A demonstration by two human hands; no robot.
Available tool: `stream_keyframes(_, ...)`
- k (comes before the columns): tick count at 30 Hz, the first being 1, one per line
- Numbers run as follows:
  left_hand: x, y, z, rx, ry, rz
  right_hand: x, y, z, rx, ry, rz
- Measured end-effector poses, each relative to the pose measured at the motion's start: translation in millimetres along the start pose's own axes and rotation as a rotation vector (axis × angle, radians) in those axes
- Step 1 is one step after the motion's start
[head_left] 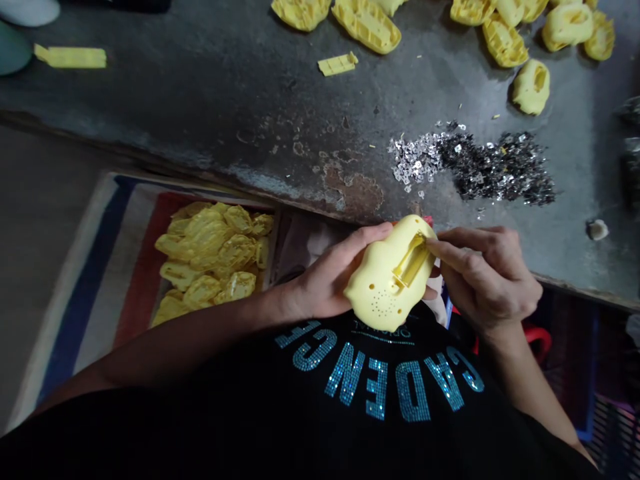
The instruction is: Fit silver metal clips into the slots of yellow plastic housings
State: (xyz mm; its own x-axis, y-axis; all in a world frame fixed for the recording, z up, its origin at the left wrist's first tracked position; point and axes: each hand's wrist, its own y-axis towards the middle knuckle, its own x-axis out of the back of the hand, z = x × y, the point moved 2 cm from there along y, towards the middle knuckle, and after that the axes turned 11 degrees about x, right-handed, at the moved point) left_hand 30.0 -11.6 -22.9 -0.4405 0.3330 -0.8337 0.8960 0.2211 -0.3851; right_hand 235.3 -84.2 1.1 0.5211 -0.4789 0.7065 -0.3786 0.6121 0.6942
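Note:
A yellow plastic shell [380, 280] with a long battery slot and a ring of small speaker holes is tilted up in front of my chest. My left hand [335, 270] grips it from the left, thumb along its upper edge, other fingers hidden beneath. At the slot's upper right end, my right hand [485, 273] has its thumb and forefinger pinched together; whatever is between the tips is too small to make out. Beyond it on the workbench lies a heap of small metal contact plates [495, 167], shiny at the left and darker at the right.
More yellow shells [367, 27] lie along the bench's far side. Two yellow strips [337, 64] rest on the grey workbench [200, 87]. Below its front edge, at the left, a box holds many yellow shells [215, 247] beside a striped sheet [95, 267]. A small whitish lump [597, 229] sits at right.

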Motion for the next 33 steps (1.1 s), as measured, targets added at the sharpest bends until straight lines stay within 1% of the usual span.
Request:
stream_keyframes(2,0.3,0.9,2.3,-0.009,-0.005,-0.004,-3.5,-2.9,1.9,0.029,-0.023,0.008)
stream_keyframes(5,1.4,2.0,5.0,-0.07,-0.015,-0.041,-6.1,-4.0,3.7,0.006,-0.002,0.034)
stream_keyframes(7,2.1,2.6,6.0,-0.099,-0.002,-0.043,-4.7,-1.2,3.2,-0.068,0.091,0.05)
stream_keyframes(9,2.6,3.3,6.7,-0.089,0.019,-0.033,-1.3,3.0,1.3,-0.16,0.188,0.043)
stream_keyframes(11,2.9,3.6,7.0,-0.083,0.02,-0.04,2.2,6.8,-0.8,-0.214,0.222,0.028)
stream_keyframes(13,2.6,3.6,7.1,-0.099,0.004,-0.052,3.9,8.9,-1.8,-0.192,0.188,0.019)
stream_keyframes(15,1.3,3.5,7.3,-0.117,-0.011,-0.049,2.3,8.6,-1.7,-0.137,0.128,0.037)
stream_keyframes(19,-0.8,3.6,8.0,-0.103,-0.008,-0.007,-6.3,2.1,2.0,-0.001,-0.017,0.058)
stream_keyframes(21,1.1,4.3,7.8,-0.104,-0.016,-0.029,-9.7,-0.7,3.5,0.033,-0.037,0.047)
stream_keyframes(22,2.6,4.9,7.7,-0.102,-0.023,-0.048,-10.5,-1.1,2.8,0.007,-0.004,0.048)
stream_keyframes(23,4.2,5.5,7.6,-0.098,-0.029,-0.064,-10.5,-0.8,0.7,-0.049,0.066,0.047)
stream_keyframes(26,7.0,6.5,7.8,-0.079,-0.027,-0.086,-5.9,5.0,-12.4,-0.302,0.374,0.04)
stream_keyframes(28,7.2,4.6,8.2,-0.067,0.005,-0.116,-1.2,11.8,-23.2,-0.412,0.526,0.089)
stream_keyframes(30,7.1,0.1,8.4,-0.066,0.066,-0.184,3.2,19.1,-31.7,-0.442,0.594,0.195)
stream_keyframes(33,6.5,-8.9,6.7,-0.096,0.218,-0.259,7.9,27.5,-35.4,-0.376,0.582,0.309)
